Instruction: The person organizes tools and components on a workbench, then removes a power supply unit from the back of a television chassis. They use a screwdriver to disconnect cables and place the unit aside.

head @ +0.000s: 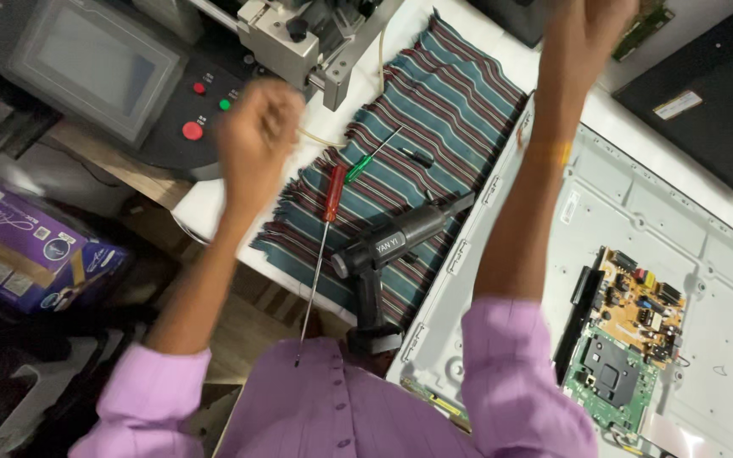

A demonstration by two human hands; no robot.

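A striped cloth (434, 127) covers the white counter (214, 203) at centre, carrying a cordless driver (392, 246). Left hand (258, 127) is clenched empty; right hand (583, 30), top right, is blurred, so I cannot tell its grip

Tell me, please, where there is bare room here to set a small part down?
Free: the grey metal back panel above the circuit boards, and the striped cloth's far end. Crowded: the cloth's near end, with the red screwdriver, green screwdriver and power driver.

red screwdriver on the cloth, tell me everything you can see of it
The red screwdriver has a translucent red handle and a long thin metal shaft. It lies on the striped cloth, handle beside a green screwdriver, shaft overhanging the cloth's fringed edge towards the person. No hand touches it; the black power driver lies just beside it.
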